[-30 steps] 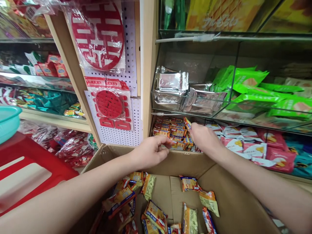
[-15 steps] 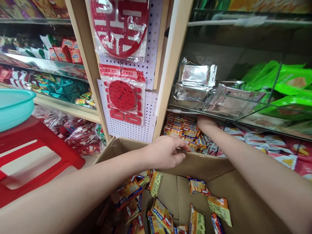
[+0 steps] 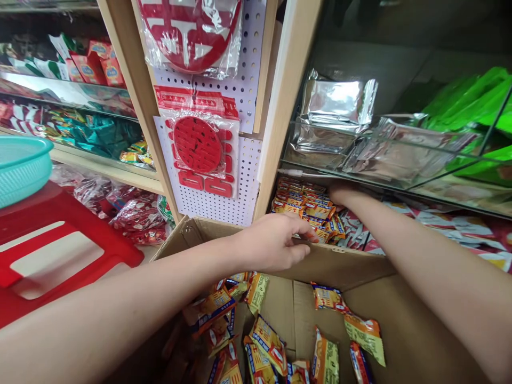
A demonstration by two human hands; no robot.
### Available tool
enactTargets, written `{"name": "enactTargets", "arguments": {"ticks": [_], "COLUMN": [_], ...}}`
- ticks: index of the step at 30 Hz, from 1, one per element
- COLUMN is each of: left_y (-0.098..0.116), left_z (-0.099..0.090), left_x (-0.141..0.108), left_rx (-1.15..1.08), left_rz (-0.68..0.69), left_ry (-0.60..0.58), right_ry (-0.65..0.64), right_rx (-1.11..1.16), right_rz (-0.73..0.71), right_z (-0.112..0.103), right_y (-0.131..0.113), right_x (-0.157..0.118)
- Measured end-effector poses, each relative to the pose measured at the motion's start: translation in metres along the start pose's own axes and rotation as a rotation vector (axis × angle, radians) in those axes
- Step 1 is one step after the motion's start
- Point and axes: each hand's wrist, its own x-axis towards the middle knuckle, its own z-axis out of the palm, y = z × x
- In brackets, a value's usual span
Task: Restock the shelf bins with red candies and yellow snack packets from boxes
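My left hand (image 3: 278, 241) hovers over the far edge of a cardboard box (image 3: 360, 256), its fingers loosely bent with a gap to the thumb and nothing visible between them. Just beyond it, orange-and-yellow snack packets (image 3: 294, 201) are stacked in rows on the low shelf. My right hand (image 3: 340, 193) reaches in under the glass shelf at the right side of that stack; its fingers are hidden in there. Inside the box lie several loose packets of the same kind, one of them a yellow-and-blue packet (image 3: 269, 341) near the middle.
Silver packets (image 3: 340, 101) and green bags (image 3: 472, 106) sit on the glass shelf (image 3: 404, 184) above my right arm. To the left, a turquoise basket (image 3: 24, 168) rests on a red stool (image 3: 76, 213). Red paper decorations (image 3: 198, 144) hang on a pegboard (image 3: 248, 165).
The view has shifted slightly, so the shelves sit a little differently in it. Both hands keep nearly the same places by the box edge and the packet stack.
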Motion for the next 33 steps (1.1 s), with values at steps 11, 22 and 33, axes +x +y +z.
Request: {"name": "enactTargets", "arguments": {"ticks": [11, 22, 33], "left_y": [0.001, 0.01, 0.022], "left_z": [0.0, 0.006, -0.004], "left_x": [0.0, 0.001, -0.005], "left_rx": [0.031, 0.053, 0.097], "left_rz": [0.038, -0.034, 0.023], "left_ry": [0.009, 0.017, -0.131], "right_ry": [0.176, -0.502, -0.975], "right_rx": [-0.274, -0.038, 0.13], "right_rz": [-0.227, -0.981, -0.518], "right_z": [-0.053, -0.009, 0.039], "right_y": [-0.023, -0.098, -0.108], "right_x": [-0.111, -0.23, -0.24]}}
